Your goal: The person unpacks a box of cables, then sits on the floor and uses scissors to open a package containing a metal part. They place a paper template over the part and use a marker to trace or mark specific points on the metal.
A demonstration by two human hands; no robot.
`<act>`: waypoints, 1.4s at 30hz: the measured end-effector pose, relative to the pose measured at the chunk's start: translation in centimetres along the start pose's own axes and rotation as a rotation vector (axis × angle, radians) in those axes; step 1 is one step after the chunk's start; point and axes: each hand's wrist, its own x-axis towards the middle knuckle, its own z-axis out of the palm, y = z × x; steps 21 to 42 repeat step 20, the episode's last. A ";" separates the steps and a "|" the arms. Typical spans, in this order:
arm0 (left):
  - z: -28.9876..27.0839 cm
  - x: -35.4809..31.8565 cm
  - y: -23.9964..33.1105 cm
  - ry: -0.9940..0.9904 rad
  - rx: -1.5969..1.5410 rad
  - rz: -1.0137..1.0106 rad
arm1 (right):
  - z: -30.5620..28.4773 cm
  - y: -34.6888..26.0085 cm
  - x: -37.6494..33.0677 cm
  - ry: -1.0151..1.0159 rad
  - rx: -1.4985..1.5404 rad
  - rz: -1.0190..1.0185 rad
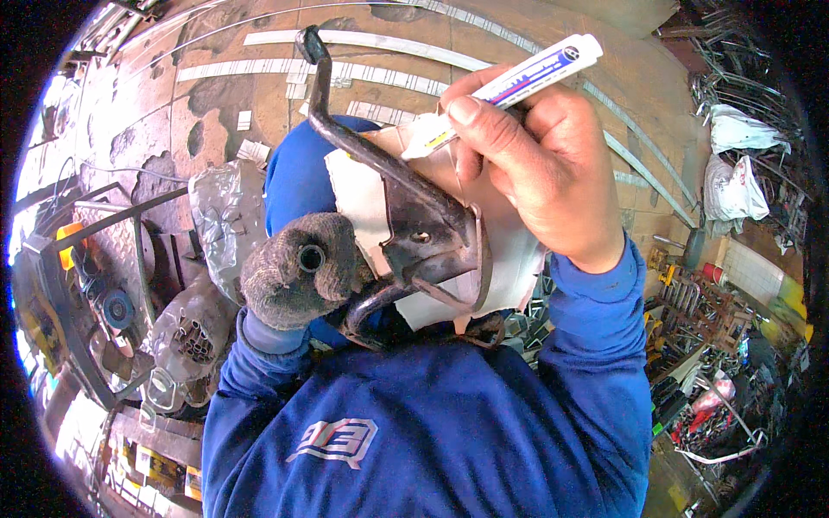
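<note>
My left hand [298, 269], in a grey knit glove, grips the lower end of a dark, rusty bent metal bracket [414, 220] whose long rod rises up and to the left. Behind the bracket is a white sheet [367, 203], like a paper template, held against it. My right hand [535, 168], bare, holds a white and blue marker pen [509, 86] with its tip down at the top of the white sheet next to the bracket. Both blue sleeves come up from the lower edge.
Long white metal strips [363, 73] lie on the stained concrete floor beyond. At left stands a metal frame with a chequered plate [104, 250] and plastic-wrapped tubes [194, 341]. Scrap metal, white bags [734, 186] and tools crowd the right side.
</note>
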 end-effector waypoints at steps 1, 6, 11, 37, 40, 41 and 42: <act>0.1 0.0 -0.1 0.019 -0.024 -0.019 | -0.1 -0.1 -0.1 -0.006 -0.007 0.007; 0.3 -0.6 0.5 -0.119 -0.139 -0.053 | -0.2 -0.1 -0.6 -0.008 -0.014 -0.026; 1.9 -0.5 0.9 -0.077 -0.134 0.005 | -0.2 0.0 -1.4 0.050 -0.005 -0.032; -1.8 -5.3 -2.2 -0.152 -0.205 0.057 | -0.9 0.0 -2.4 0.052 -0.003 0.001; -1.8 -5.3 -2.2 -0.152 -0.205 0.057 | -0.9 0.0 -2.4 0.052 -0.003 0.001; -1.8 -5.3 -2.2 -0.152 -0.205 0.057 | -0.9 0.0 -2.4 0.052 -0.003 0.001; -1.8 -5.3 -2.2 -0.152 -0.205 0.057 | -0.9 0.0 -2.4 0.052 -0.003 0.001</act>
